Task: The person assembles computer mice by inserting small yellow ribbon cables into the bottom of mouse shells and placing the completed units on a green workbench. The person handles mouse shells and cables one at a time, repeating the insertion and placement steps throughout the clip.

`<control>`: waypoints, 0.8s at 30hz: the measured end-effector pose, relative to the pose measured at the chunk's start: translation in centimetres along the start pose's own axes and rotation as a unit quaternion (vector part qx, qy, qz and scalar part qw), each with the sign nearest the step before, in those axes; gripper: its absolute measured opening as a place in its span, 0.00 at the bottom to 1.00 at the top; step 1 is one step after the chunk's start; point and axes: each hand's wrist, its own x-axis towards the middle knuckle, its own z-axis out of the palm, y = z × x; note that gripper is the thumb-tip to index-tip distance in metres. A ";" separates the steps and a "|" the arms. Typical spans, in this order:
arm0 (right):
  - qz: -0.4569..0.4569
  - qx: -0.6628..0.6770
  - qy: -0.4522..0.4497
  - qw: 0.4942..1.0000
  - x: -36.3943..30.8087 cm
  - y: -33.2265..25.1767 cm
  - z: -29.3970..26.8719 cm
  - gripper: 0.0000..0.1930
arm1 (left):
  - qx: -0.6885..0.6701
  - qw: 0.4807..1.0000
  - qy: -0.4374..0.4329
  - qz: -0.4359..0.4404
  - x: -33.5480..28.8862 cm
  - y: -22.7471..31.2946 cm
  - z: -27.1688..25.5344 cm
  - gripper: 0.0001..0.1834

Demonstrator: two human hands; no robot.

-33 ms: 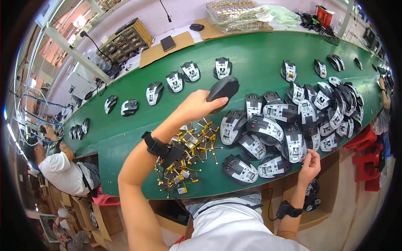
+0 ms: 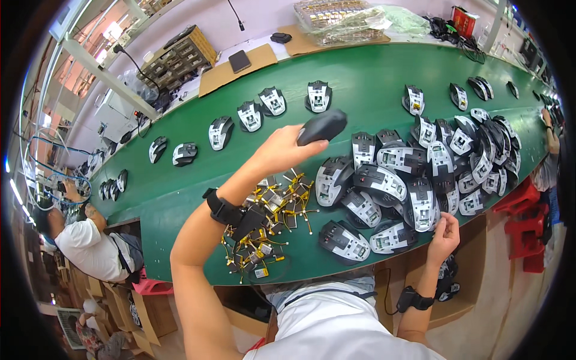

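My left hand (image 2: 282, 147) is closed around a black computer mouse (image 2: 322, 127), lifted above the green bench with its dark shell showing. Close to the bench's front edge, my right hand (image 2: 444, 235) has its thumb and fingers drawn together; I cannot make out anything between them. Its fingertips are right beside a mouse lying underside up (image 2: 423, 207), at the front of a large pile of mice (image 2: 396, 159) with grey-white undersides and open compartments. Left of the pile, under my left forearm, is a heap of small battery packs (image 2: 273, 207) with yellow tape and thin wires.
Spaced mice (image 2: 251, 117) line the far part of the green bench (image 2: 192, 210). Behind them are a phone (image 2: 239, 61) on cardboard, a parts cabinet (image 2: 180, 57) and a plastic-covered stack of trays (image 2: 333, 21). A co-worker (image 2: 90, 240) sits at left; red stools (image 2: 525, 231) stand at right.
My left hand has shifted slightly to the right with the black mouse. My right hand stays nearly where it was.
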 end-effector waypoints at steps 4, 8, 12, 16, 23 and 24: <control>0.011 0.007 0.007 1.000 -0.4 -0.1 0.2 0.06 | 0.106 0.972 0.091 0.189 0.1 1.2 3.1 0.30; -0.004 0.008 -0.002 1.000 -0.3 -0.3 0.3 0.06 | 0.104 0.948 0.066 0.295 2.5 0.7 6.2 0.38; -0.013 0.000 0.010 1.000 -0.3 -0.4 0.4 0.06 | 0.087 0.932 0.035 0.351 4.0 2.7 8.2 0.41; -0.003 0.008 0.007 1.000 -0.4 -0.1 0.3 0.06 | 0.098 0.937 -0.051 0.331 5.0 2.5 8.9 0.47; -0.014 -0.001 0.021 1.000 -0.5 0.0 0.5 0.06 | 0.011 0.947 0.001 0.322 8.7 -0.2 5.5 0.36; -0.016 0.002 0.020 1.000 -0.6 0.0 0.7 0.06 | 0.030 0.959 0.077 0.271 10.2 -1.0 4.5 0.31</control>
